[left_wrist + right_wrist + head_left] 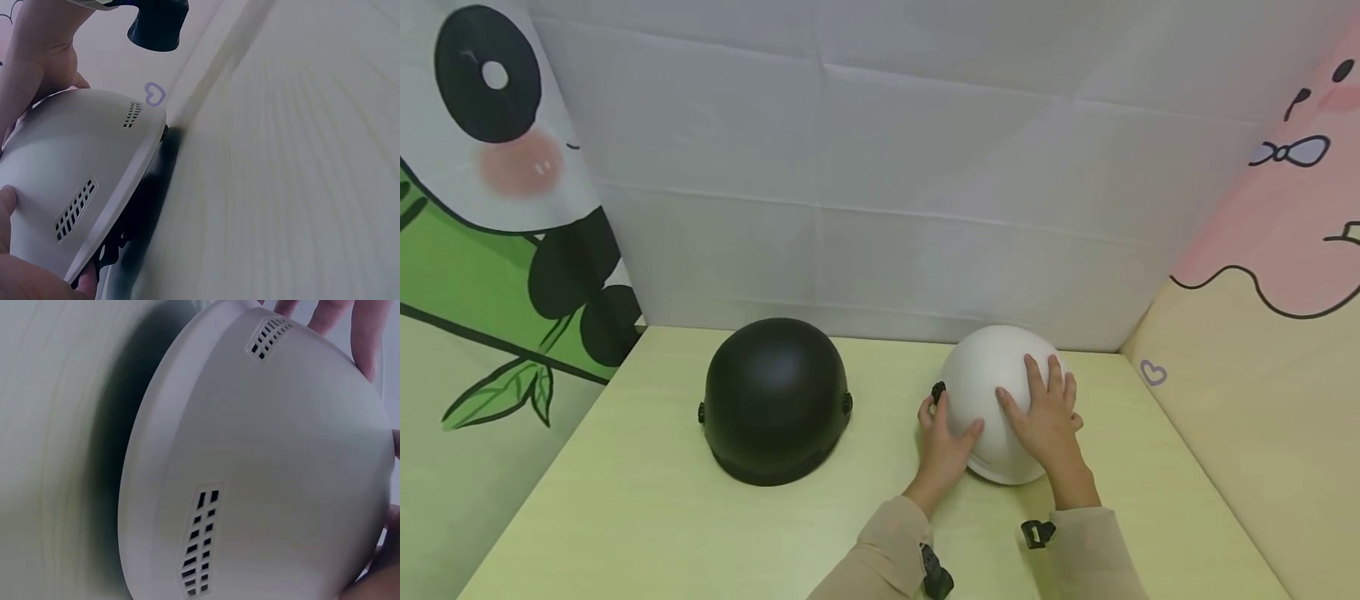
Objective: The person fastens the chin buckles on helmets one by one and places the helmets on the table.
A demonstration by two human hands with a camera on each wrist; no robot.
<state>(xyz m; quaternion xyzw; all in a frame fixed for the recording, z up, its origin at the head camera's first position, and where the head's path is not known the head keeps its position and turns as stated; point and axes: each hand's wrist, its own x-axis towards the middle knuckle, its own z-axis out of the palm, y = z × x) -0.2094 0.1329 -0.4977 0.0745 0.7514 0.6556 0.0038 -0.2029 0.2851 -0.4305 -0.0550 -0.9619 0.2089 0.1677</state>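
Note:
A white helmet (992,375) is held between both hands at the right of the table. My left hand (943,454) grips its left side by a black fitting (937,389). In the left wrist view, its thumb lies on the shell and a finger hooks under the rim (122,215). Across the helmet's right side and top spreads my right hand (1045,421), with the thumb on the near face. Slotted vents (201,540) show on the shell in the right wrist view. Dark straps (115,240) show under the rim.
A black helmet (775,400) with side fittings sits dome up on the pale table (625,517), left of the white one. A white wall sheet (850,208) rises behind the table. Printed cartoon panels stand on both sides. Each sleeve carries a black wrist strap.

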